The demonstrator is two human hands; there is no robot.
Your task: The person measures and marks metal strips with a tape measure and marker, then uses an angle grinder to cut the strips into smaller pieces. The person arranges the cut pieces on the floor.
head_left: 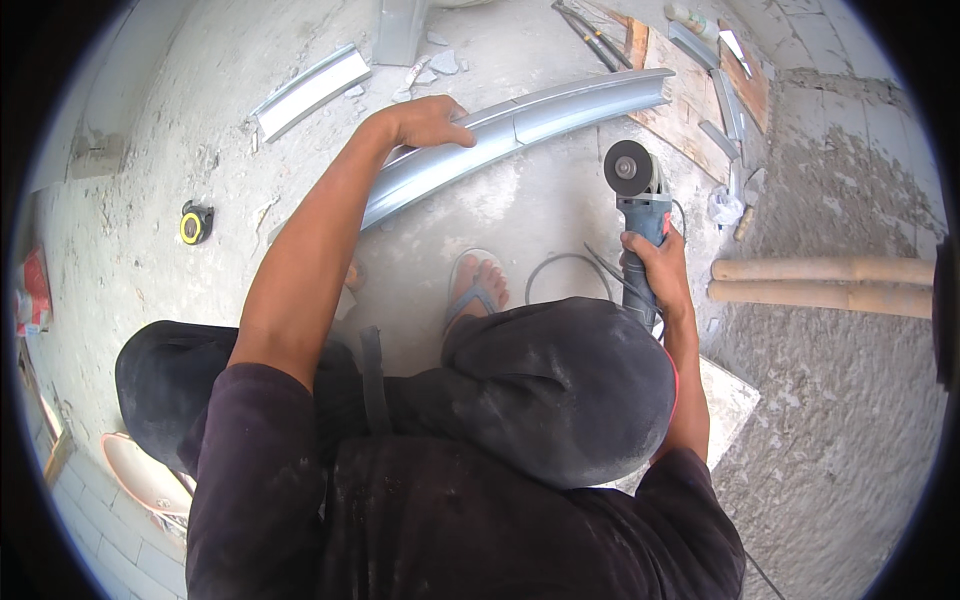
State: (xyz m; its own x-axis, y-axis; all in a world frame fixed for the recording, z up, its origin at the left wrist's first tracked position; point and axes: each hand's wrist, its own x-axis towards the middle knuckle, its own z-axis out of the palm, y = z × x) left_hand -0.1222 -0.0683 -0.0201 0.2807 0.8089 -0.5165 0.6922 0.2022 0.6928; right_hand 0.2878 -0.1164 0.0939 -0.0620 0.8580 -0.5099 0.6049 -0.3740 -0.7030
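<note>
A long silvery metal channel (575, 108) lies across the floor in front of me, with a thin dark line across it near its middle. My left hand (428, 122) is closed over its upper edge, left of that line, with the thumb on the near side. To the right, my right hand (664, 268) grips a blue-grey angle grinder (645, 215) by its body, held upright. Its dark cutting disc (627, 168) points away from me, apart from the channel. Whether the disc spins cannot be made out.
A short channel piece (312, 92) and a yellow-black tape measure (196, 223) lie left. Far right are a wooden board (680, 95), metal offcuts and long-handled cutters (592, 38). Two tan poles (820, 282) lie right. The grinder's cord (560, 258) loops near my sandalled foot (478, 285).
</note>
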